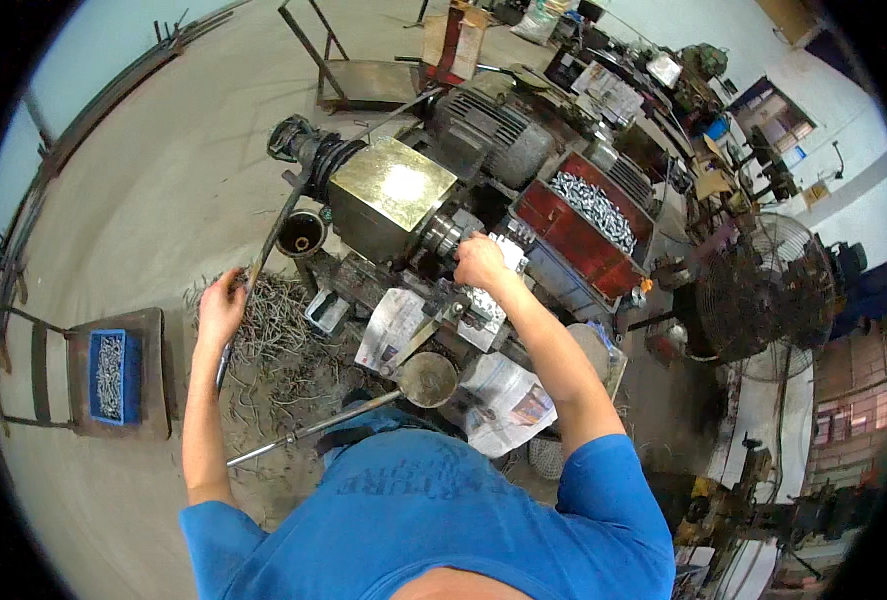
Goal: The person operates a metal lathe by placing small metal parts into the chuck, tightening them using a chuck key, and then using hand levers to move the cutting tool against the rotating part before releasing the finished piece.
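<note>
Right hand (pixel 480 262): fingers curled in at the metal chuck (pixel 443 236), mid-scene. Can't make out whether a small part is pinched there; the back of the hand hides the fingertips. Left hand (pixel 223 308): part-curled, at or just beside the long bar (pixel 277 228) on the machine's left side. Can't confirm it's wrapped around; contact is unclear from this angle.

Chuck sticks out of the right face of the grey machine box (pixel 392 190). Bar slants from the box's far-left end to the near left, so my read is the arms are split wide because the lever and the work point sit on opposite sides.

Red bin (pixel 572 256), loaded with small shiny metal parts (pixel 599 212), sits right of the chuck; probably put there for a short right-hand reach. Blue bin (pixel 133 378) with similar parts is far off left on a flat cart (pixel 154 360), likely to keep it movable.

Tangled metal scrap (pixel 284 325) lies on the floor below the left hand, off to the left of the machine. Newspaper (pixel 505 403) is spread near, between torso and machine, presumably against oil. Round pad (pixel 429 380) sits just left of it. Motor (pixel 494 135) is on the far side.
</note>
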`<act>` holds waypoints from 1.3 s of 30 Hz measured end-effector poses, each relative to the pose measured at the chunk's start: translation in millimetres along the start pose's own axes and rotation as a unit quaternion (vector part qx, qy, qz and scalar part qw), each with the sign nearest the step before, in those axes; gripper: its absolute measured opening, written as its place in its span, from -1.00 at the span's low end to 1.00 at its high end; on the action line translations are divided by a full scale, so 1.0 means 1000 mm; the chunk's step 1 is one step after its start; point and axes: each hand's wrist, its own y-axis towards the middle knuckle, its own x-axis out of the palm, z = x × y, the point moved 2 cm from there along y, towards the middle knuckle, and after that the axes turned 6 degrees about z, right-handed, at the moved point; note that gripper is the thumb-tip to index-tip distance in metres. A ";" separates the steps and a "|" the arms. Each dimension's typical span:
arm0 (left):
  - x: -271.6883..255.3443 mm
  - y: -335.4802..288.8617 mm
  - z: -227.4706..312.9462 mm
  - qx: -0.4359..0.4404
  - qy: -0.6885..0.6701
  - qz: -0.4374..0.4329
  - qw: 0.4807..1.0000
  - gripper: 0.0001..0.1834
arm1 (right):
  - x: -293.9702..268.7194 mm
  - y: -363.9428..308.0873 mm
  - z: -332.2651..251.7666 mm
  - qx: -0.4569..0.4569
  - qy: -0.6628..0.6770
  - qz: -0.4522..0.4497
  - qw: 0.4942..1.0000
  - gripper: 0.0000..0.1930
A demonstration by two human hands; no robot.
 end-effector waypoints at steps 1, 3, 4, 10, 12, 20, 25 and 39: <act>-0.010 -0.006 -0.003 0.013 0.091 0.004 0.996 -0.66 | 0.004 0.001 0.003 -0.007 0.014 0.008 1.000 -0.81; -0.018 -0.023 -0.027 -0.022 0.102 0.017 0.994 -0.65 | 0.004 0.002 0.002 -0.026 0.042 0.025 0.998 -0.81; -0.021 -0.031 -0.038 -0.043 0.099 0.014 0.994 -0.65 | 0.002 0.003 0.001 -0.036 0.027 0.009 0.999 -0.81; 0.000 -0.056 -0.057 -0.130 0.065 -0.110 0.983 -0.67 | 0.009 -0.002 0.001 -0.050 0.012 0.040 0.998 -0.80; 0.014 -0.052 -0.062 -0.148 0.054 -0.114 0.981 -0.68 | 0.004 -0.001 -0.003 -0.055 -0.003 0.026 0.998 -0.79; 0.037 -0.042 -0.082 -0.151 0.140 -0.107 0.973 -0.79 | 0.007 0.006 -0.001 -0.023 0.127 0.055 0.990 -0.82; 0.030 -0.034 -0.116 -0.107 0.250 -0.086 0.959 -0.70 | 0.011 0.008 0.003 0.001 0.183 0.059 0.981 -0.81; -0.016 0.086 -0.211 -0.039 0.253 0.032 0.966 -0.75 | -0.043 -0.029 -0.022 -0.022 0.149 0.118 0.982 -0.57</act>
